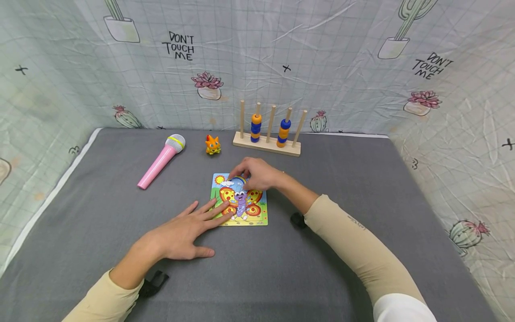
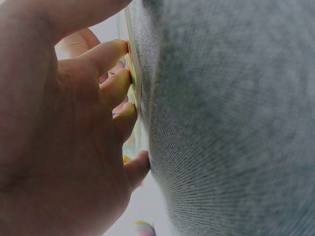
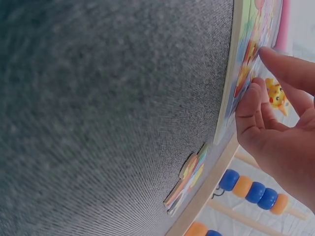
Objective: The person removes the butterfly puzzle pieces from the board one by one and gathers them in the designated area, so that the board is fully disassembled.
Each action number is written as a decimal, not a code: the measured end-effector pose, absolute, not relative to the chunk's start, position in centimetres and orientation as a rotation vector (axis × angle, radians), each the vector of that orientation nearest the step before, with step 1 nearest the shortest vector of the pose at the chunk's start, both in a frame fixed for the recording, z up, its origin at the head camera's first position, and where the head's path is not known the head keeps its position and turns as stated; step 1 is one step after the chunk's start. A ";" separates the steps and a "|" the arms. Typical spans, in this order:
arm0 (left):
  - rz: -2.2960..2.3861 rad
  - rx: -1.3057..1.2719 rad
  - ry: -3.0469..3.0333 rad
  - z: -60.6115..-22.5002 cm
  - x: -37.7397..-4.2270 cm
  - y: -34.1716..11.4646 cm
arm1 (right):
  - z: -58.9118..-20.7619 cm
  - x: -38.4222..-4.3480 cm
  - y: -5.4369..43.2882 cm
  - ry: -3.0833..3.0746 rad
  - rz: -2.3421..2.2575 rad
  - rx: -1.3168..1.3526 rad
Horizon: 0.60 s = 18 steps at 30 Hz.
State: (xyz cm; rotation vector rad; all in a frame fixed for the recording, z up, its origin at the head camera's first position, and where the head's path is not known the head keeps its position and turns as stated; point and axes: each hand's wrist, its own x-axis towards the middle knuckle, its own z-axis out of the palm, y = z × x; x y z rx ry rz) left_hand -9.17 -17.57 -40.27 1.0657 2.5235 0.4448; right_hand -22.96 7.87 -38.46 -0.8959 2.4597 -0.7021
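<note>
A jigsaw puzzle board (image 1: 260,216) with a butterfly, a sun and a rainbow lies flat on the grey table. My left hand (image 1: 183,235) rests with spread fingers on its lower left part, the thumb on the cloth. Over the board's top part is my right hand (image 1: 259,174), its bent fingers and thumb apart and touching the picture. Between those fingertips no separate piece can be made out. The right wrist view has a loose puzzle piece (image 3: 187,179) on the table beyond the board; the right hand mostly hides it in the head view.
Behind the board stands a wooden peg rack (image 1: 266,145) with blue and orange beads. A small orange spiky toy (image 1: 213,145) and a pink toy microphone (image 1: 161,162) lie to its left. Printed cloth (image 1: 257,53) hangs at the back and sides.
</note>
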 end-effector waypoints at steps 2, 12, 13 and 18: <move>0.442 1.068 2.525 -40.3 -9.2 -17.6 | -38.4 -23.0 7.8 2.458 -0.692 -0.899; 0.453 1.069 2.536 -40.3 -9.1 -17.5 | -38.4 -23.0 7.7 2.471 -0.654 -0.900; 0.451 1.069 2.535 -40.3 -9.1 -17.5 | -38.4 -23.0 7.7 2.474 -0.649 -0.904; 0.451 1.061 2.529 -40.3 -9.1 -17.5 | -38.4 -23.0 7.6 2.474 -0.636 -0.913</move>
